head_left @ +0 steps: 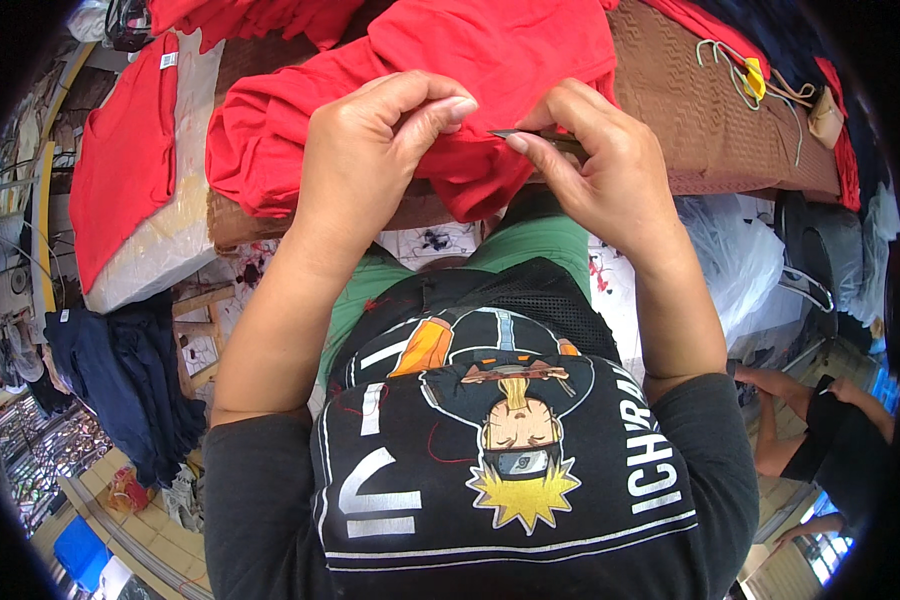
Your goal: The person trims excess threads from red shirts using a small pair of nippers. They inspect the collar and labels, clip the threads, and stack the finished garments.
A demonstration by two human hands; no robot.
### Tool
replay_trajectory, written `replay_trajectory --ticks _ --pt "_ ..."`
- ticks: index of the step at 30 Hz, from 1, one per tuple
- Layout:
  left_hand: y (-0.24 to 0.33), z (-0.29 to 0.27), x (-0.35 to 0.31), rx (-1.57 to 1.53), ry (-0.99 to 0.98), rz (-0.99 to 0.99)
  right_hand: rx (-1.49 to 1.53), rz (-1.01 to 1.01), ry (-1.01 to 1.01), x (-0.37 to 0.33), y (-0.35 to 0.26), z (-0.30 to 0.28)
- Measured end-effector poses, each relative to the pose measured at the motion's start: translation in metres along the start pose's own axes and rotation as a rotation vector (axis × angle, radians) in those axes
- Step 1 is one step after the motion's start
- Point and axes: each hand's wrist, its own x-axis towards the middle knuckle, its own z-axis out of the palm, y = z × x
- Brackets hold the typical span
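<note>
A red garment lies bunched over the brown-covered table in front of me, its near folds hanging over the edge. My left hand is above it, thumb and forefinger pressed together in a pinch; whatever is between them, if anything, is too small to make out. Facing it, my right hand grips what look like small thread snips. Their dark pointed tip sticks out past the thumb toward my left hand, and most of the tool is hidden in the palm. A short gap separates the two hands.
Another red garment lies flat on the table's left end, with dark blue clothing hanging below. At the right are wire hangers on the brown cover and clear plastic bags. Another person is at the lower right.
</note>
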Motion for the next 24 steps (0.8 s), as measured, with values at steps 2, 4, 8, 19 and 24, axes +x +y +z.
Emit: replay_trajectory --ticks 2,4,8,19,24 --pt "0.000 0.001 0.000 -0.125 0.015 -0.096 -0.036 0.013 -0.008 0.001 -0.001 -0.002" --pt "0.000 0.000 0.001 -0.117 0.002 -0.100 0.017 0.013 0.002 0.003 -0.002 -0.003" --pt "-0.002 0.003 0.002 -0.185 0.072 -0.126 0.067 0.009 -0.005 0.007 -0.006 0.002" --pt "0.000 -0.032 0.006 -0.123 -0.362 0.144 0.021 -0.049 -0.011 0.011 -0.007 0.004" --pt "0.023 -0.069 0.003 -0.001 -0.440 0.210 0.043 -0.033 0.100 0.011 0.001 -0.010"
